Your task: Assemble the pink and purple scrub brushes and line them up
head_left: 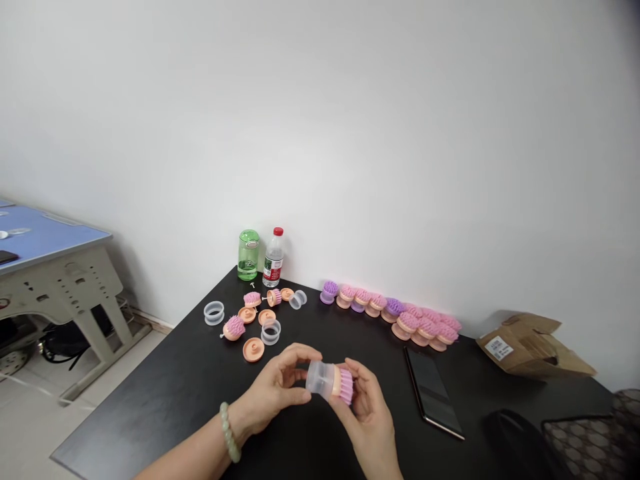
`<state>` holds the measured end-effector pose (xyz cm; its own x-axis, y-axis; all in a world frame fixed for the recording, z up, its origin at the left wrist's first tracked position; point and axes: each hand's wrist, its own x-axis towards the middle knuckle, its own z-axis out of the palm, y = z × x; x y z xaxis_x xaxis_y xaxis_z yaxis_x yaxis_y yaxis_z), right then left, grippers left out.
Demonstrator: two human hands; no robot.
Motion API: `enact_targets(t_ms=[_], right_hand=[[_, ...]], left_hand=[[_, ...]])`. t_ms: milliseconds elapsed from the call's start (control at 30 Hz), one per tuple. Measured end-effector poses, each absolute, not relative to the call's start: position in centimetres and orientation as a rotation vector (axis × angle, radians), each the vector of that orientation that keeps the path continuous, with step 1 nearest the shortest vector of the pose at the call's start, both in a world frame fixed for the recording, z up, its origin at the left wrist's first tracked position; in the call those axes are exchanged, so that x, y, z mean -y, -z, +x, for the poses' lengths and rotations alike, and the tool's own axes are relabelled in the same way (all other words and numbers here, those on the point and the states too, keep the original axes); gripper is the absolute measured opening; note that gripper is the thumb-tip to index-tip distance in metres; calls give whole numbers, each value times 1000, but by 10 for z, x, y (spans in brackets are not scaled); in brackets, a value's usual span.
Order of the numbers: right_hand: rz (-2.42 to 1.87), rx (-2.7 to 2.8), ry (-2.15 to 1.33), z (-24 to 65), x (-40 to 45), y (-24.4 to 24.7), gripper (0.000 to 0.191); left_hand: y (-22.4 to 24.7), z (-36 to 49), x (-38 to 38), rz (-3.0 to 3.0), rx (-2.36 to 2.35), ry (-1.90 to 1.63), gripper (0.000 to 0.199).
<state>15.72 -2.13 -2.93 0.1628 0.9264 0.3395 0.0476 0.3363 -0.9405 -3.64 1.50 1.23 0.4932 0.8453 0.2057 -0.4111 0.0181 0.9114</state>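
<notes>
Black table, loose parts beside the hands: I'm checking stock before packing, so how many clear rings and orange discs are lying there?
Clear plastic rings: 3
Orange discs: 4
Total: 7

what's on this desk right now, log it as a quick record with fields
left hand: holds clear plastic cup
right hand: holds pink-bristled brush, its peach base against the cup
left wrist: pale green bead bracelet
surface: black desk
loose parts: clear rings, peach discs
along wall: row of pink and purple brushes
also: phone, green bottle, water bottle, cardboard package
</notes>
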Motion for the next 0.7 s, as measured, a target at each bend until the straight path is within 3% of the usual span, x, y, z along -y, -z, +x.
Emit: enact_targets(t_ms=[100, 300, 467, 600, 700], right_hand=[[-1042, 1229, -828, 156, 22, 28, 47], [-1072, 1266, -778, 151, 22, 28, 50], [-1084, 1272, -753, 152, 21, 28, 50], [-1114, 1328, -755, 154, 21, 30, 53], [-1135, 1343, -754, 155, 21, 32, 54]], left_hand=[[-15, -39, -16, 1146, -421, -1055, 67], [-12, -39, -16, 1150, -546, -978, 40], [-14, -43, -18, 1155, -455, -1035, 61], [-12, -42, -20, 1296, -600, -1028, 41], [-10, -41, -21, 1539, -613, -1086, 42]])
